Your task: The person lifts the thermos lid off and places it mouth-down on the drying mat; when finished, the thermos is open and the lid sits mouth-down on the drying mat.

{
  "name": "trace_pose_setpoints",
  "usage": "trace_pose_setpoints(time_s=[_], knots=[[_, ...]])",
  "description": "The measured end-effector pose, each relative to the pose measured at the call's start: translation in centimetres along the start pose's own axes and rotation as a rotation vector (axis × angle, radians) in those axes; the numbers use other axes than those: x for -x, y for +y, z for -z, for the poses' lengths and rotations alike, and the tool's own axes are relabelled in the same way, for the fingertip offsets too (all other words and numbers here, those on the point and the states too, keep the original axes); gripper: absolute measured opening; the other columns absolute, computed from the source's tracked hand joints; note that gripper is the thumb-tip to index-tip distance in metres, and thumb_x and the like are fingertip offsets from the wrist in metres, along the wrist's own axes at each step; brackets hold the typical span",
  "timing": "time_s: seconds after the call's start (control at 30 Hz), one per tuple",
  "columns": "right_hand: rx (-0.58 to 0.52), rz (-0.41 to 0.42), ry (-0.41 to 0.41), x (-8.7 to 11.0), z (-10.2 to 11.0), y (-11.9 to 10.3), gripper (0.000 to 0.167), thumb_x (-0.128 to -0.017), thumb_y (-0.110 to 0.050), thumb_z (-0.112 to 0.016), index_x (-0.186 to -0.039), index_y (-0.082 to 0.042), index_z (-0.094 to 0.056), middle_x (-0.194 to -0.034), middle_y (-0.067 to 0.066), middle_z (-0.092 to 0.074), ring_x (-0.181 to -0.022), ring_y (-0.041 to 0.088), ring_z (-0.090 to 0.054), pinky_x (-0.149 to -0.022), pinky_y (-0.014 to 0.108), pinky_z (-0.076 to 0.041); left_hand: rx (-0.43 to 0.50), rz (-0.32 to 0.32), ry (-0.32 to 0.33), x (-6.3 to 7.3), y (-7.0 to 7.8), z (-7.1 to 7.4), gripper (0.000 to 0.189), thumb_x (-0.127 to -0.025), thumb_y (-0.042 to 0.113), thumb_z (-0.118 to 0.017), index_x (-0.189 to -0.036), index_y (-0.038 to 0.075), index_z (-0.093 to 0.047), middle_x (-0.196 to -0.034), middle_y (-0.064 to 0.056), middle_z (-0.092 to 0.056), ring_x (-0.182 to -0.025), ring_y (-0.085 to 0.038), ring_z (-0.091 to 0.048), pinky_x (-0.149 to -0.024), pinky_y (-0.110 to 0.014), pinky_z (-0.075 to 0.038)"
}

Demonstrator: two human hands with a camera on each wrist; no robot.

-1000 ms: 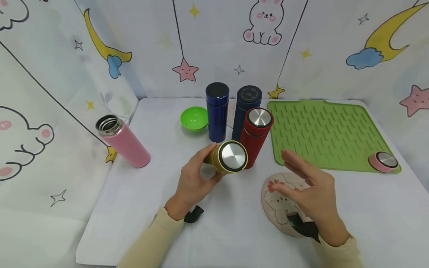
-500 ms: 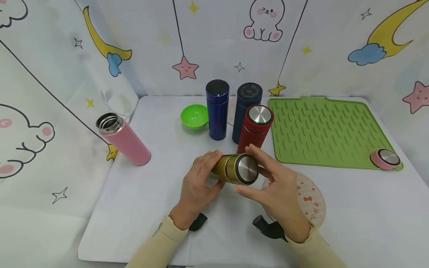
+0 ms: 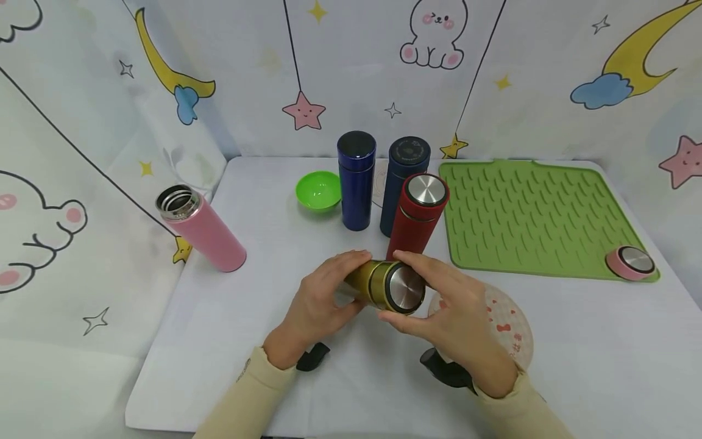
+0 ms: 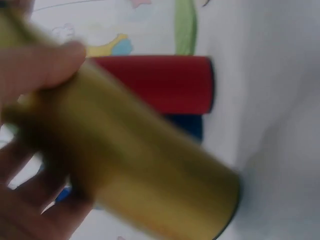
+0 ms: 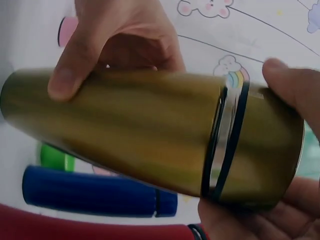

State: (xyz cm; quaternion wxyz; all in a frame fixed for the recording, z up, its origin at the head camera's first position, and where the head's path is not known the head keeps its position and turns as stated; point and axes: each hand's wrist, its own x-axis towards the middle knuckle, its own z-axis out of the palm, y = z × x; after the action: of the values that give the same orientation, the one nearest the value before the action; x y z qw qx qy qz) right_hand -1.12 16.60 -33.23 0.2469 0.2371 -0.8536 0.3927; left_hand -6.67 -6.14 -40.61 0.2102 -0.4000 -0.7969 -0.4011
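Note:
A gold thermos (image 3: 366, 281) is held tilted above the table, its steel-topped lid (image 3: 406, 289) facing right and toward me. My left hand (image 3: 318, 302) grips its body, thumb on the near side and fingers over the far side. Around the lid curl the thumb and fingers of my right hand (image 3: 460, 308). A silver band between black rings shows where lid meets body on the thermos (image 5: 145, 132) in the right wrist view. Just behind it stands a red thermos (image 3: 415, 216), its lower part hidden in the head view.
Two blue thermoses, one glossy (image 3: 356, 189) and one dark (image 3: 397, 183), stand behind. A green bowl (image 3: 318, 191) sits beside them. At left stands a lidless pink thermos (image 3: 211, 235); a pink lid (image 3: 631, 263) lies on the green mat (image 3: 532, 213). A round coaster (image 3: 510, 323) is under my right hand.
My right hand has come left from over the coaster and taken hold of the gold thermos's lid. The thermos has tipped further over to the right and moved slightly nearer me.

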Motion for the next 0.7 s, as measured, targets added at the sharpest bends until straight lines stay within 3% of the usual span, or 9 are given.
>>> trace_pose_setpoints(time_s=[0.1,0.27,0.4,0.47,0.53,0.6,0.7], knots=[[0.002,0.129,-0.039,-0.1,0.5,0.2,0.070,-0.081,-0.055,-0.083,-0.128,-0.005,-0.071,-0.120,0.012,-0.077,-0.105,0.027,-0.076,-0.100,0.012,-0.053,0.087,-0.004,-0.111,-0.5,-0.3,1.0,0.078,-0.076,0.002,-0.090,-0.144,0.010,-0.055,-0.140,-0.006,-0.065,-0.131,-0.021,-0.063,-0.115,-0.031,-0.050],[-0.049,0.325,-0.086,-0.5,1.1,0.5,0.065,-0.085,-0.050,-0.082,-0.127,-0.002,-0.070,-0.119,0.012,-0.077,-0.100,0.025,-0.077,-0.096,0.018,-0.058,0.215,0.030,-0.297,-1.0,-0.4,2.4,0.079,-0.078,0.003,-0.089,-0.147,0.017,-0.053,-0.144,0.001,-0.062,-0.133,-0.015,-0.060,-0.116,-0.031,-0.050],[-0.092,0.362,-0.118,-0.5,1.4,0.6,0.064,-0.086,-0.046,-0.082,-0.128,0.000,-0.069,-0.120,0.014,-0.076,-0.100,0.024,-0.077,-0.096,0.018,-0.058,0.242,0.054,-0.372,-1.1,0.0,2.9,0.081,-0.079,0.005,-0.089,-0.149,0.020,-0.051,-0.145,0.004,-0.061,-0.135,-0.013,-0.058,-0.116,-0.032,-0.050],[-0.085,0.304,-0.135,-0.4,1.5,0.6,0.066,-0.086,-0.047,-0.081,-0.131,-0.001,-0.068,-0.123,0.014,-0.075,-0.105,0.023,-0.075,-0.098,0.016,-0.056,0.214,0.062,-0.350,-1.0,0.3,2.8,0.081,-0.079,0.007,-0.090,-0.149,0.020,-0.051,-0.144,0.003,-0.062,-0.133,-0.013,-0.060,-0.115,-0.032,-0.051],[-0.055,0.208,-0.137,-0.3,1.6,0.5,0.070,-0.084,-0.050,-0.082,-0.134,-0.002,-0.067,-0.126,0.013,-0.074,-0.108,0.022,-0.074,-0.098,0.013,-0.055,0.145,0.057,-0.288,-0.8,0.6,2.5,0.080,-0.079,0.010,-0.091,-0.148,0.017,-0.052,-0.143,0.001,-0.063,-0.132,-0.016,-0.062,-0.113,-0.033,-0.053],[-0.019,0.087,-0.115,-0.2,1.5,0.4,0.073,-0.082,-0.050,-0.084,-0.136,-0.004,-0.066,-0.126,0.013,-0.075,-0.109,0.023,-0.075,-0.096,0.010,-0.054,0.045,0.058,-0.200,-0.5,0.9,2.1,0.080,-0.077,0.013,-0.092,-0.147,0.015,-0.053,-0.141,-0.001,-0.066,-0.128,-0.017,-0.065,-0.109,-0.033,-0.055],[0.014,-0.062,-0.040,-0.2,1.0,0.3,0.077,-0.072,-0.037,-0.096,-0.136,-0.005,-0.067,-0.121,0.014,-0.077,-0.102,0.025,-0.077,-0.088,0.007,-0.055,-0.128,0.066,-0.052,-0.2,1.2,1.2,0.081,-0.073,0.018,-0.094,-0.144,0.015,-0.056,-0.135,-0.002,-0.069,-0.121,-0.019,-0.069,-0.103,-0.034,-0.059]])
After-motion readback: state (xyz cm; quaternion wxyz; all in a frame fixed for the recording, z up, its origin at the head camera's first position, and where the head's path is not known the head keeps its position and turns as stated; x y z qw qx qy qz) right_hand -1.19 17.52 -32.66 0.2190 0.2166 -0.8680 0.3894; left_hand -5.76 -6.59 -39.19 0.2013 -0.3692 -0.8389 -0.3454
